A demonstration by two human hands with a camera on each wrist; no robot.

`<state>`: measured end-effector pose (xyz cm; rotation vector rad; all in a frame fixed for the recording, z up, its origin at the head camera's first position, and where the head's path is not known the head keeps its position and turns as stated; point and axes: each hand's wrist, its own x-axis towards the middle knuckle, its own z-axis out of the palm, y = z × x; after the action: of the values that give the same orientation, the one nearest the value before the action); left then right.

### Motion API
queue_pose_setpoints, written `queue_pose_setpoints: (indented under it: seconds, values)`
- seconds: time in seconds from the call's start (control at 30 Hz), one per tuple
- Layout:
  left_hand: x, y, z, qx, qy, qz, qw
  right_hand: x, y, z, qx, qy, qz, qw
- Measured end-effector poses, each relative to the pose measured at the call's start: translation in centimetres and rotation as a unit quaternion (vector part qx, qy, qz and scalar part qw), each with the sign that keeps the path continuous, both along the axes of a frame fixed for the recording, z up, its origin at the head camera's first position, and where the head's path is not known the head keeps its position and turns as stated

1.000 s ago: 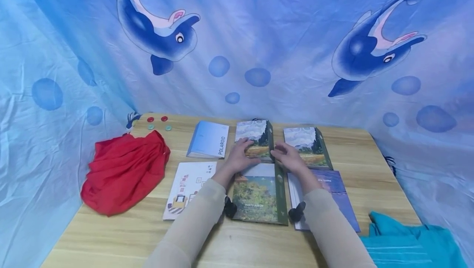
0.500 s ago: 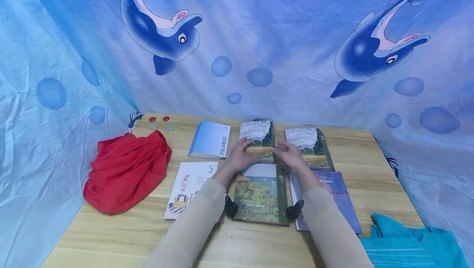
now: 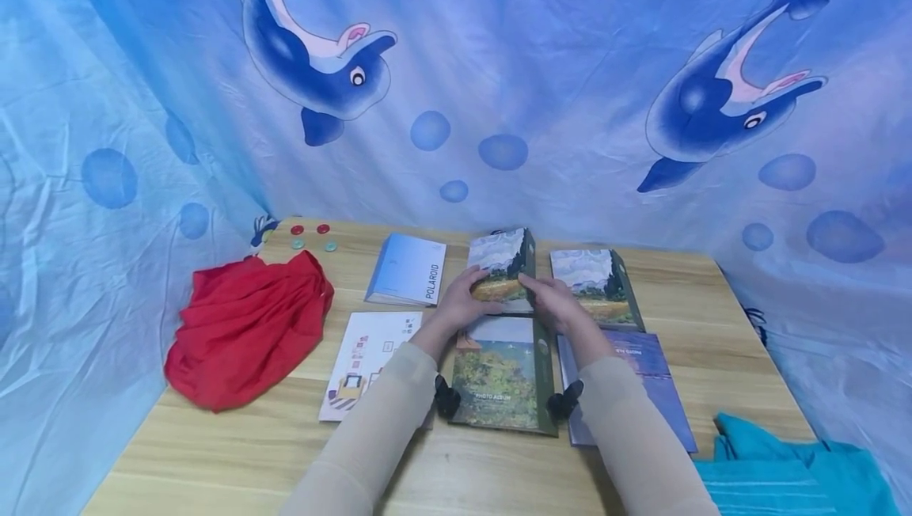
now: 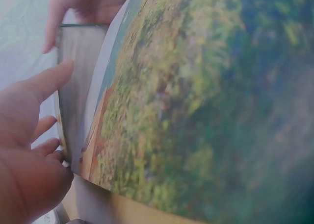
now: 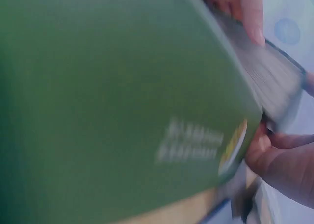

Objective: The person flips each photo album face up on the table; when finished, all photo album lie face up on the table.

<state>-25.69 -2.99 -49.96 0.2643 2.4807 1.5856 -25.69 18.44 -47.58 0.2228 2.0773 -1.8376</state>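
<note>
A photo album (image 3: 496,251) with a painted landscape cover lies at the middle of the back row, between both hands. My left hand (image 3: 459,302) holds its left side, fingers on the cover and thumb at the near edge. At the opposite side my right hand (image 3: 557,301) grips the dark green spine, thumb over the cover's edge. The album's grey page edges (image 4: 78,82) show in the left wrist view. Directly in front lies a larger photo album (image 3: 495,373) with a leafy painting; its green spine (image 5: 122,96) fills much of the right wrist view.
A blue Polaroid album (image 3: 406,269) and a white illustrated album (image 3: 363,358) lie on the left. Another landscape album (image 3: 594,286) and a purple-blue one (image 3: 651,381) lie on the right. Red cloth (image 3: 249,330), teal cloth (image 3: 798,460) and several small discs (image 3: 323,229) lie near the table's edges.
The held album has shifted slightly right and turned a little, its far right corner now farther back. My right thumb has moved onto the cover's edge. My left hand stays on the left side.
</note>
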Motion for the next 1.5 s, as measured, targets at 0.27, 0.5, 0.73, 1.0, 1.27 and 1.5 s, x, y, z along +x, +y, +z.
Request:
queue_pose_setpoints:
  seconds: [0.27,0.5,0.73,1.0,1.27,1.5]
  values:
    - [0.0,0.6,0.3,0.027,-0.013,-0.003,0.9996,0.0,-0.4,1.2,0.041,0.042,-0.006,0.998]
    - [-0.1,1.0,0.7,-0.038,0.049,-0.025,0.9978,0.5,-0.5,1.7,0.059,0.080,-0.009,0.995]
    - [0.2,1.3,2.0,-0.017,0.088,-0.023,0.9957,1.2,-0.7,1.7,0.081,0.147,-0.013,0.986]
    - [0.3,1.5,2.7,0.015,0.088,-0.033,0.9954,1.7,-0.6,1.3,0.106,0.197,-0.012,0.974]
    - [0.3,1.8,3.0,0.044,0.074,-0.039,0.9955,1.7,-0.4,1.6,0.144,0.250,-0.022,0.957]
    - [0.4,2.1,3.2,0.133,0.063,-0.055,0.9876,2.2,-1.0,2.6,0.162,0.288,-0.023,0.944]
